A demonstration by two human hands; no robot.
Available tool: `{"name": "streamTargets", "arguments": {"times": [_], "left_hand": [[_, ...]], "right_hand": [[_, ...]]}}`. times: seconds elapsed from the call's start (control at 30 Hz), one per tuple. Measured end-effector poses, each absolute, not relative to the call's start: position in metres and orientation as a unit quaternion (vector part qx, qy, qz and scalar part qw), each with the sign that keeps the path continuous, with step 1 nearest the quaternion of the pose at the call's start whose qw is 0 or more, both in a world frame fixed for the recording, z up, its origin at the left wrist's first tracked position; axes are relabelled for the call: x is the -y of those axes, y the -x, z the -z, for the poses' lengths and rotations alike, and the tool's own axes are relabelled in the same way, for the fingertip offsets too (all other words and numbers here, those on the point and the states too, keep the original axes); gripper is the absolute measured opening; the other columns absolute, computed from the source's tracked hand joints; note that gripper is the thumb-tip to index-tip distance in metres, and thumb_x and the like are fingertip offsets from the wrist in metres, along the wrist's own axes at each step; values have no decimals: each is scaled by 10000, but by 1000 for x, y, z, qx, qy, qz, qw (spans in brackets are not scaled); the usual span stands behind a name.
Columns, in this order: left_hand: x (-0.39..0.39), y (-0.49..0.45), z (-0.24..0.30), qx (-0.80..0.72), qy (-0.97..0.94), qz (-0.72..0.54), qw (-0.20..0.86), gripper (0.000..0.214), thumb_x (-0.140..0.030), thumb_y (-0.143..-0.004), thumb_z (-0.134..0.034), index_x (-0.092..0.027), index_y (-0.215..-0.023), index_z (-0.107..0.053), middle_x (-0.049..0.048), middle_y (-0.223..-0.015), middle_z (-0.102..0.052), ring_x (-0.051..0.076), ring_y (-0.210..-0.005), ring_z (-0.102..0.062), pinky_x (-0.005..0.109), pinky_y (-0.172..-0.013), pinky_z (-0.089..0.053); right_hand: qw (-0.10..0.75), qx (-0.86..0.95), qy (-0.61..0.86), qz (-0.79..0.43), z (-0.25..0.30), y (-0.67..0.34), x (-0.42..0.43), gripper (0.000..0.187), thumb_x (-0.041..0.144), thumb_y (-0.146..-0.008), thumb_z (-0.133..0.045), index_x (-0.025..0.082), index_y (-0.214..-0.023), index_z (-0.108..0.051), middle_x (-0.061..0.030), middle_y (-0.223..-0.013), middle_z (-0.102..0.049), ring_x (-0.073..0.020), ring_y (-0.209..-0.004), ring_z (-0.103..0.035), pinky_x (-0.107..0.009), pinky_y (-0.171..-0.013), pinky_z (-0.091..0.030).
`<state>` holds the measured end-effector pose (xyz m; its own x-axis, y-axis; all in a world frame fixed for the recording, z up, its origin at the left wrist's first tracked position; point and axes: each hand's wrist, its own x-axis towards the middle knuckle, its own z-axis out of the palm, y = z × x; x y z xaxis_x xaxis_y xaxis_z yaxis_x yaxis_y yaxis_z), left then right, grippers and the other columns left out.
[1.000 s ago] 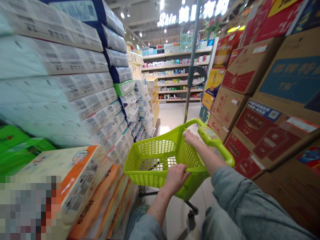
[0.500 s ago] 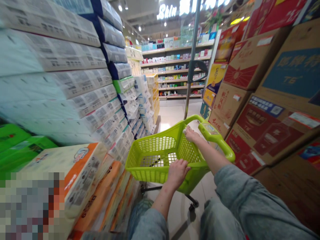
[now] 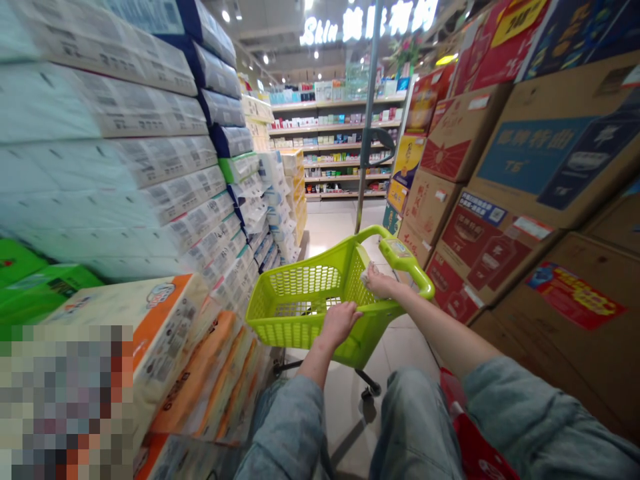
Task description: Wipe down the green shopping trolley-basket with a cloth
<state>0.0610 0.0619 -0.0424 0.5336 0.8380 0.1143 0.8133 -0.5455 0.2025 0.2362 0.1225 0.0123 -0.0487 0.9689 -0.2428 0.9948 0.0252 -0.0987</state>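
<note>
A lime-green shopping cart [image 3: 287, 335] with a perforated basket stands in front of me, its handle [image 3: 407, 261] toward the right. My left hand [image 3: 341, 323] is closed over the basket's near rim, fingers curled over the edge. My right hand [image 3: 381, 283] reaches over the basket at the handle end. A small white wipe or tissue [image 3: 366, 273] is pinched in its fingers, pressed against the perforated end wall. Part of the wipe is hidden by the fingers. No goods show in the visible part of the basket.
Stacked tissue packs [image 3: 165, 157] rise on the left, with orange packs [image 3: 200, 373] lower down. Cardboard cartons [image 3: 515, 153] line the right. A metal pole [image 3: 369, 120] stands beyond the cart, before stocked shelves [image 3: 330, 127]. A red bag [image 3: 475, 433] lies by my right leg.
The view has swung slightly right. My right hand with the wipe has moved a little lower along the end wall. My left hand keeps its grip on the rim.
</note>
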Motion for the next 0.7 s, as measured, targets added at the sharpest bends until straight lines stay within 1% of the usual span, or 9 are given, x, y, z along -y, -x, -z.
{"name": "streamTargets", "arguments": {"times": [0.1,0.17,0.23,0.3,0.37,0.43,0.5,0.6,0.7], "left_hand": [[-59,-61,40,-475,-873,-95,64,314,-423,-973,-320,-211,-979,-551,41,-984,-640,185,-947,-597,298,-811,-430],[-59,-63,39,-481,-869,-92,64,310,-424,-972,-324,-210,-987,-547,48,-998,-636,186,-956,-599,302,-822,-432],[-60,-67,39,-490,-865,-89,62,313,-426,-971,-325,-208,-999,-547,57,-1005,-634,189,-961,-601,307,-830,-435],[-63,-71,40,-493,-863,-93,63,315,-424,-970,-331,-203,-1015,-551,64,-1008,-638,196,-971,-601,316,-841,-436],[-67,-72,42,-485,-864,-110,76,313,-418,-968,-344,-200,-1050,-554,64,-1027,-647,197,-987,-598,318,-858,-433],[-70,-65,46,-470,-866,-139,102,317,-409,-969,-352,-202,-1108,-546,56,-1069,-651,185,-1010,-591,302,-879,-426],[-73,-51,53,-463,-863,-165,120,322,-389,-975,-340,-207,-1155,-535,47,-1111,-648,170,-1041,-578,283,-895,-416],[-74,-20,66,-520,-837,-154,76,340,-373,-981,-313,-190,-1087,-579,61,-1065,-653,190,-1023,-572,315,-905,-396],[-74,0,73,-544,-828,-129,50,341,-362,-986,-293,-194,-1066,-579,59,-1052,-643,189,-1016,-559,314,-898,-377]], "right_hand": [[64,-725,-674,125,-28,-239,-104,567,258,-903,-408,32,-1419,-340,-251,-1346,-504,-284,-1172,-563,-348,-950,-433],[63,-731,-668,122,-38,-243,-91,429,286,-916,-410,98,-1285,-522,-200,-1223,-613,-272,-1083,-614,-338,-897,-456],[38,-733,-672,98,-44,-247,-75,365,335,-941,-375,145,-1148,-609,-163,-1120,-666,-261,-1008,-640,-336,-851,-466],[-16,-738,-673,50,-45,-251,-57,375,363,-961,-331,173,-1124,-610,-139,-1112,-667,-248,-994,-635,-336,-845,-461],[-71,-752,-655,-4,-38,-255,-41,380,356,-967,-324,178,-1191,-574,-132,-1176,-638,-246,-1066,-595,-351,-907,-435],[-107,-769,-628,-54,-24,-260,-28,384,337,-957,-358,164,-1244,-545,-137,-1245,-599,-255,-1162,-526,-389,-1010,-367],[-131,-774,-611,-100,-8,-264,-19,377,309,-937,-403,157,-1250,-548,-136,-1289,-564,-269,-1225,-457,-431,-1090,-271],[-165,-766,-604,-147,13,-267,-15,398,277,-913,-435,160,-1284,-522,-127,-1333,-516,-288,-1274,-380,-483,-1130,-178],[-189,-747,-616,-165,28,-259,-15,463,309,-911,-435,137,-1340,-469,-154,-1381,-454,-322,-1323,-295,-537,-1128,-141]]}}
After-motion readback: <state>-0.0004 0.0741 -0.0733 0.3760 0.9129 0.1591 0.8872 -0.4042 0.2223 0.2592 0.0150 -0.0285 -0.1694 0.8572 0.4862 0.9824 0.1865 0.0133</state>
